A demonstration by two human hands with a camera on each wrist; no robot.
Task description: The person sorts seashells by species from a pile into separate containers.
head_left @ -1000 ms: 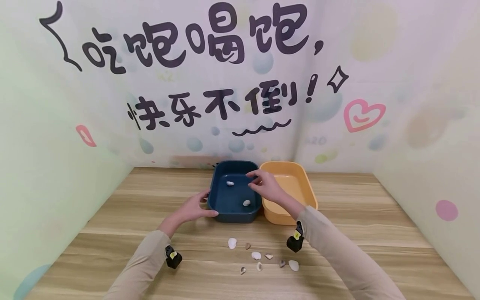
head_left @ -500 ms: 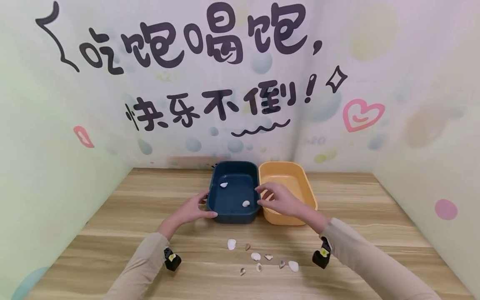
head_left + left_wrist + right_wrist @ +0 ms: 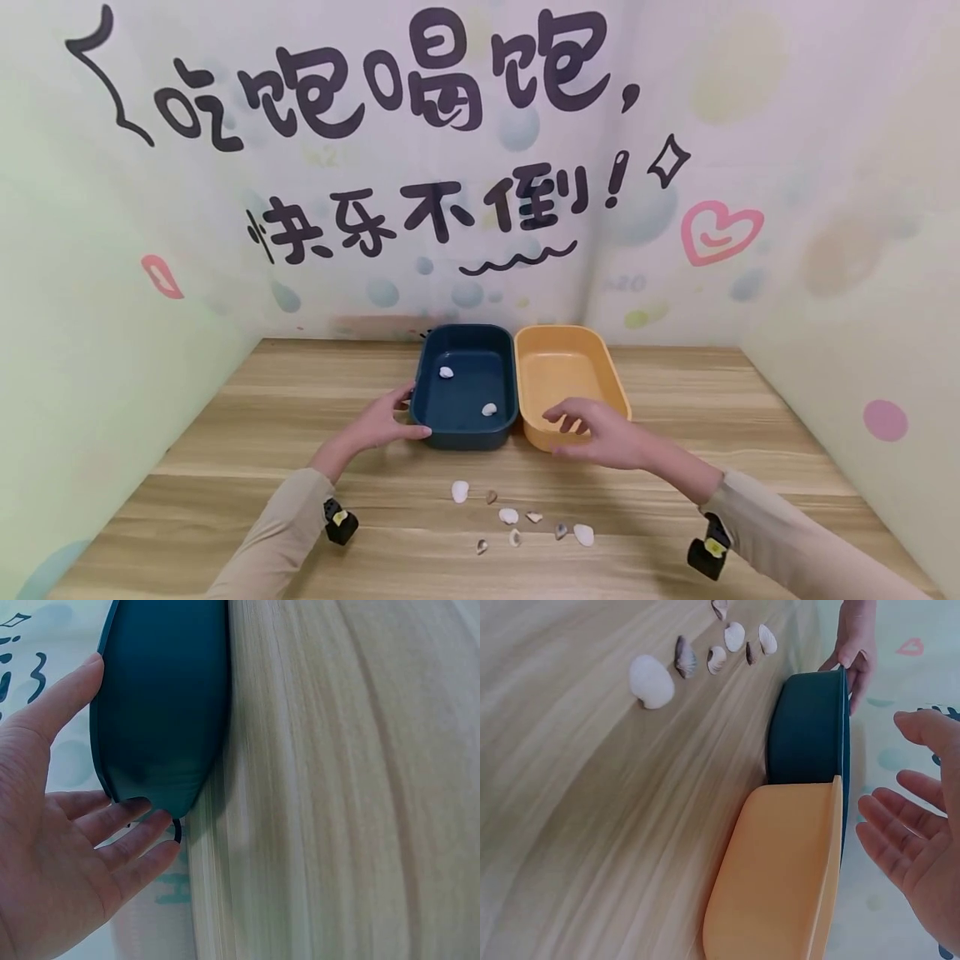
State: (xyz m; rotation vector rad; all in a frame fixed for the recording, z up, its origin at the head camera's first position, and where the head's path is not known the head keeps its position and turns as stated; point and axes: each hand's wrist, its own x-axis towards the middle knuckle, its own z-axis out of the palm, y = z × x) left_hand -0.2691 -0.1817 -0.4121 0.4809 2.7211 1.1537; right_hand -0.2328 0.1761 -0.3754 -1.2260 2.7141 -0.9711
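In the head view my left hand (image 3: 380,422) rests at the near left corner of a dark blue plastic bin (image 3: 465,437), its thumb at the front rim. The left wrist view shows loosely extended fingers (image 3: 135,838) against the bin's end wall. Two whitish shells lie inside: one shell (image 3: 446,372) toward the back left, another shell (image 3: 489,410) near the front right. My right hand (image 3: 600,433) hovers over the front edge of a yellow-orange bin (image 3: 615,375), fingers loosely bent and holding nothing; the right wrist view shows a bare palm (image 3: 934,859).
Several loose seashells lie on the wood-grain table (image 3: 315,367) before the bins, among them a white shell (image 3: 460,492), a small brown shell (image 3: 491,497) and a white shell (image 3: 583,535) farthest right. The bins stand side by side near a printed backdrop (image 3: 375,275).
My right hand has moved from above the blue bin rightward and toward me, over the yellow-orange bin's front. The back shell in the blue bin has shifted left. My left hand stays at the bin.
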